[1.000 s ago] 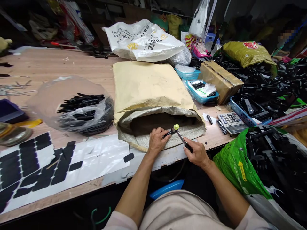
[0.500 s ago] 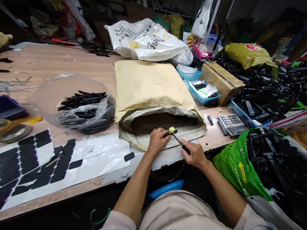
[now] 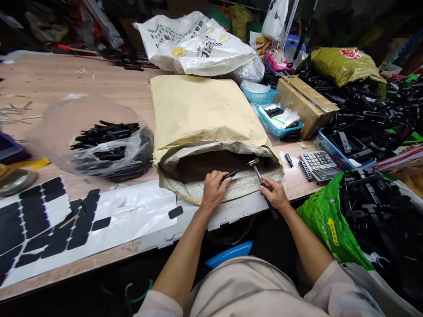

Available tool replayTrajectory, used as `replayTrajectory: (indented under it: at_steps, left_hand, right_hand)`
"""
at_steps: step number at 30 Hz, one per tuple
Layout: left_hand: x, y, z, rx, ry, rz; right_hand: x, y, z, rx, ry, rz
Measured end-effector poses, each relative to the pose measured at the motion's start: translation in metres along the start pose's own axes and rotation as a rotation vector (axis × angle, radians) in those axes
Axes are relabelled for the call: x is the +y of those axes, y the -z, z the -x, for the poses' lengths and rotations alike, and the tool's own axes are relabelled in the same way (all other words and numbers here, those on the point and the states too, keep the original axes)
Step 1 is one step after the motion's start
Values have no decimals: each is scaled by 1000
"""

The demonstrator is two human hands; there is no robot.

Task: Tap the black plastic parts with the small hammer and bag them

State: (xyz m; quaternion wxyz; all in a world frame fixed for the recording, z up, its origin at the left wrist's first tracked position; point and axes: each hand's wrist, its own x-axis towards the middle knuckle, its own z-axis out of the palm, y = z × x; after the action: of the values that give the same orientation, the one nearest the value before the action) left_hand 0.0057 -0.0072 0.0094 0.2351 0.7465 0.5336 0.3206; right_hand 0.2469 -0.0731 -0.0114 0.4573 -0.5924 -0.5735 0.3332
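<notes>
My left hand [image 3: 213,190] is closed round a slim black pen-like piece [image 3: 230,175] that points to the right; its exact kind is unclear. In my right hand [image 3: 275,193] is a small hammer [image 3: 257,174] with a metal shaft and a black grip, held with the head up and away from me. Both hands are over the near lip of a large tan paper sack [image 3: 205,110], whose woven-lined mouth gapes towards me. The hammer's head is in front of the dark opening, apart from the black piece. What lies deep inside the sack is hidden in shadow.
Left of the sack stands a clear plastic bag [image 3: 128,154] of black parts, with black stickers [image 3: 82,220] on white sheets nearer. At right are a calculator [image 3: 319,165], blue baskets [image 3: 280,127], a cardboard box [image 3: 306,105] and a green sack [image 3: 325,220] of black parts.
The hammer's head has moved away from the black piece, up and to the right. My right hand has shifted right, and the black piece now points out more clearly from my left hand.
</notes>
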Motion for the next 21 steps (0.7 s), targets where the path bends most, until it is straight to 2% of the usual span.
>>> replayTrajectory:
  at_steps: [2,3,5,6,7,9,11,12,15,18,21]
  left_hand:
    - [16,10,30,44,-74,100]
    - [22,14,50,-5,-137,153]
    - [27,14,92,-334,-365,251]
    - [25,10,112,-496,-402,250]
    - [19,5,129,-607,-367,223]
    - [0,-12,152,-697,-117,93]
    - [-23,-30,161,-674,153,-95]
    - [-32,-37,161,-649,237,-179]
    - [-43,-48,153,-595,302,-299]
    - [-20,-34,145,-654,296,-239]
    - [21,-2,128,-824,177,48]
  right_hand:
    - [4,0,-2,-1,-34,-78]
    - [5,0,-2,-10,-36,-86]
    - [3,0,-2,-28,-31,-71]
    - [2,0,-1,-30,-29,-61]
    - [1,0,-1,-28,-28,-54]
    - [0,1,-1,-23,-33,-53]
    - [0,0,-1,-20,-38,-55]
    - [0,0,-1,-21,-39,-52]
    - [2,-1,-1,-19,-30,-32]
    - [3,-1,0,-10,-13,-18]
    - [2,-1,0,-11,-1,-9]
